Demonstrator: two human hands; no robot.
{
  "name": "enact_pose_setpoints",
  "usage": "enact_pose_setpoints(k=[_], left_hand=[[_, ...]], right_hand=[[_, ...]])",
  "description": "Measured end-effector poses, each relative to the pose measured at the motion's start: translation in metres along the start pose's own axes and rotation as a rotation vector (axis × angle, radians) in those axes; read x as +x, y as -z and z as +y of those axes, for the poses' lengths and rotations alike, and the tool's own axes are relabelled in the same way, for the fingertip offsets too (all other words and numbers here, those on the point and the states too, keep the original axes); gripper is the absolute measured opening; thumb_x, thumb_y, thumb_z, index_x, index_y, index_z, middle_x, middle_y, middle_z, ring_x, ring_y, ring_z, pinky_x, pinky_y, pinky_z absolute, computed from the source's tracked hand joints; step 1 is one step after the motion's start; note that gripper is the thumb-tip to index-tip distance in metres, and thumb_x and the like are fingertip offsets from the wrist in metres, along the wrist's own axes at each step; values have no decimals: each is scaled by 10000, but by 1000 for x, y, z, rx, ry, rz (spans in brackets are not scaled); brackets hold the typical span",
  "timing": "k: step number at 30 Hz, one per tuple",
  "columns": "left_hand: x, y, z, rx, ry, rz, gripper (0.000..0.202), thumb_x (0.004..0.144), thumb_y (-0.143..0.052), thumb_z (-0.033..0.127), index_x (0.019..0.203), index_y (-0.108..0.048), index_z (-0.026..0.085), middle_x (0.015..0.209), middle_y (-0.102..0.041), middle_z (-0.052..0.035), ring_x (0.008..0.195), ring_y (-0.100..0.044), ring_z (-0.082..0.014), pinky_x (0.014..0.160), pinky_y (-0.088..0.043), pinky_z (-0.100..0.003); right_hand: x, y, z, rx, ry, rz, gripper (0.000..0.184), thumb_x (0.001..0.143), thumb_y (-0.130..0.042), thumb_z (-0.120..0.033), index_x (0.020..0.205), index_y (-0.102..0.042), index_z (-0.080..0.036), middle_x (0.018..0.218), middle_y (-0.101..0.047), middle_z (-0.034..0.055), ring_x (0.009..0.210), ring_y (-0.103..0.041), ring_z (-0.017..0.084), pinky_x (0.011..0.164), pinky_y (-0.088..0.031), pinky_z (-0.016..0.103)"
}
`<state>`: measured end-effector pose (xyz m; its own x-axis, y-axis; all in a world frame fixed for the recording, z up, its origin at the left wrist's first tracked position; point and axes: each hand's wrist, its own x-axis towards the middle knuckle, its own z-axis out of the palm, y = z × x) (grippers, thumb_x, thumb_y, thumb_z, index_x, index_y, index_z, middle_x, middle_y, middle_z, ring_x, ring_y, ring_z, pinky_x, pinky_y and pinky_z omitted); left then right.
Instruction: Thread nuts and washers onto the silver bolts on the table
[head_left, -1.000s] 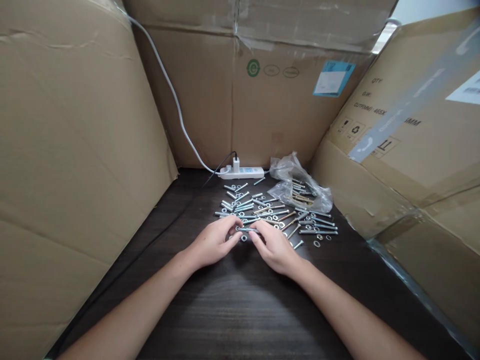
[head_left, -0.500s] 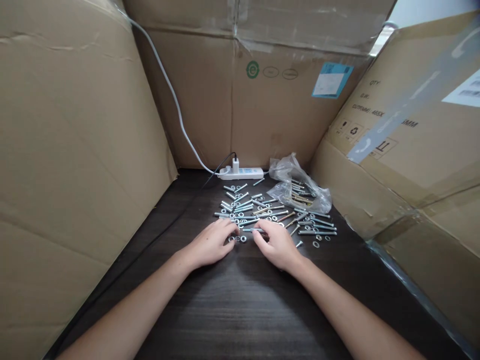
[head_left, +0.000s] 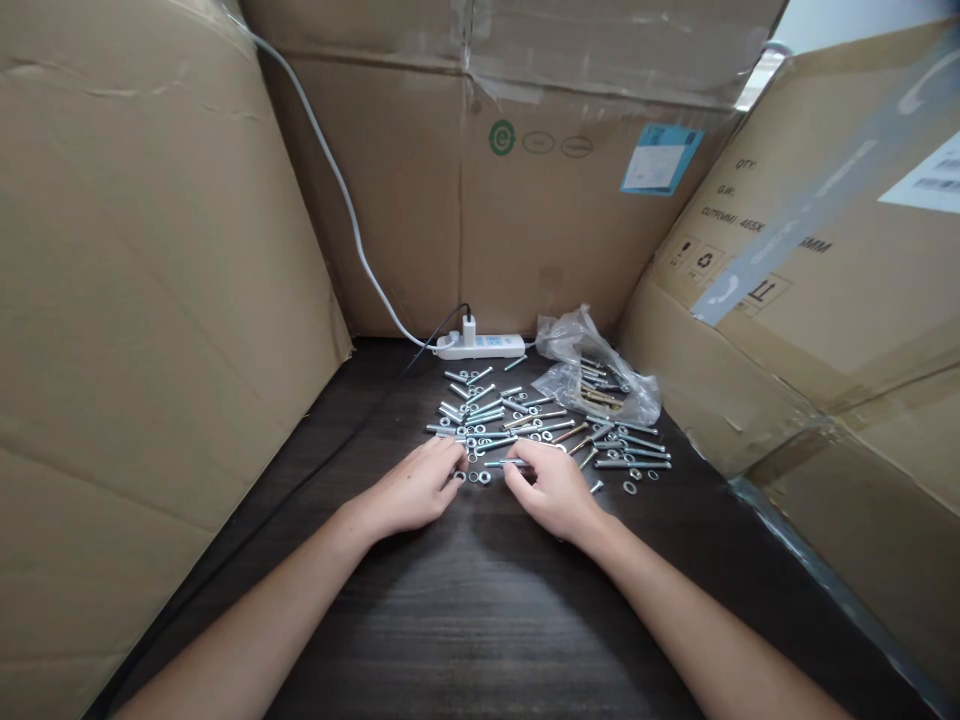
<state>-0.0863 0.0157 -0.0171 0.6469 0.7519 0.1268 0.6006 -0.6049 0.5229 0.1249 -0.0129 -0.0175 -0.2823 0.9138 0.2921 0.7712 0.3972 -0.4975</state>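
My right hand (head_left: 553,490) is closed on a silver bolt (head_left: 495,463), thumb and fingertips around one end. The bolt lies level and points left, its other end hidden by the fingers. To its left, my left hand (head_left: 416,488) rests low over the table, fingers curved and thumb apart from them. A washer (head_left: 460,478) shows at the gap between its thumb and fingertips; I cannot tell whether they touch it. Between the hands lie a thin ring (head_left: 473,478) and a hex nut (head_left: 484,479). Behind them spread several bolts (head_left: 487,412), sleeves, nuts and washers.
A torn clear plastic bag (head_left: 637,395) with more bolts lies at the back right. A white power strip (head_left: 487,347) with a plugged-in adapter stands behind the hardware. A black cable (head_left: 337,450) crosses the dark table (head_left: 480,620). Cardboard walls (head_left: 390,200) enclose three sides.
My left hand has shifted slightly left, away from the bolt and nearer the washer. My right hand still holds the bolt in nearly the same place.
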Motion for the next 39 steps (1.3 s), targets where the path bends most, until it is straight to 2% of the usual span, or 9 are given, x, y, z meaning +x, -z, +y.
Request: enact_pose_setpoints(k=[3, 11, 18, 22, 24, 30, 34, 39], left_hand=[[1, 0, 1, -4, -1, 8, 76, 847, -434, 169, 816, -499, 192, 826, -537, -19, 792, -489, -167, 692, -399, -269], [4, 1, 14, -97, 14, 134, 145, 885, -415, 232, 776, -497, 183, 749, -545, 5, 705, -495, -137, 642, -386, -246], [3, 2, 16, -130, -16, 179, 218, 916, -379, 291, 832, -551, 184, 799, -590, -8, 762, -541, -145, 705, -425, -252], [2, 1, 13, -124, -35, 198, 198, 905, -385, 248, 927, -574, 190, 913, -629, -24, 862, -568, -158, 788, -441, -266], [2, 1, 12, -123, -41, 192, 199, 907, -378, 235, 950, -568, 193, 933, -631, -22, 874, -570, -156, 799, -440, -265], [2, 1, 16, -149, -13, 131, 172, 909, -405, 282, 897, -549, 189, 817, -602, -3, 735, -546, -135, 672, -432, -235], [1, 1, 20, -138, -44, 90, 158, 902, -425, 277, 908, -558, 192, 839, -605, -8, 764, -548, -139, 675, -429, -232], [0, 4, 24, -89, -82, 87, 130, 883, -454, 258, 894, -564, 189, 830, -607, -13, 743, -548, -137, 648, -422, -230]], right_hand=[[0, 0, -1, 10, 5, -14, 148, 846, -471, -244, 733, -550, -191, 725, -599, 1, 667, -527, 136, 626, -369, 233], [-2, -2, -6, 93, 61, -88, 167, 879, -447, -260, 769, -550, -188, 692, -583, -9, 617, -497, 118, 581, -347, 212], [-2, -2, -6, 95, 23, -90, 183, 899, -422, -297, 808, -545, -195, 678, -582, -8, 590, -504, 117, 563, -346, 208], [-2, -3, -4, 104, 4, -60, 174, 899, -415, -293, 821, -540, -201, 685, -590, -2, 601, -522, 125, 571, -361, 209], [-2, -4, -2, 110, -5, -52, 167, 897, -416, -289, 824, -539, -204, 686, -594, -2, 602, -527, 126, 571, -368, 209], [-3, -4, -4, 135, 14, -67, 172, 896, -423, -295, 811, -537, -200, 690, -594, -4, 603, -529, 122, 572, -383, 209], [-4, -1, -6, 151, 32, -107, 182, 900, -427, -300, 825, -562, -203, 717, -618, -4, 645, -556, 128, 613, -412, 219], [-5, -2, -6, 260, 62, -125, 214, 892, -461, -350, 1023, -585, -234, 923, -669, 7, 793, -615, 147, 687, -461, 231]])
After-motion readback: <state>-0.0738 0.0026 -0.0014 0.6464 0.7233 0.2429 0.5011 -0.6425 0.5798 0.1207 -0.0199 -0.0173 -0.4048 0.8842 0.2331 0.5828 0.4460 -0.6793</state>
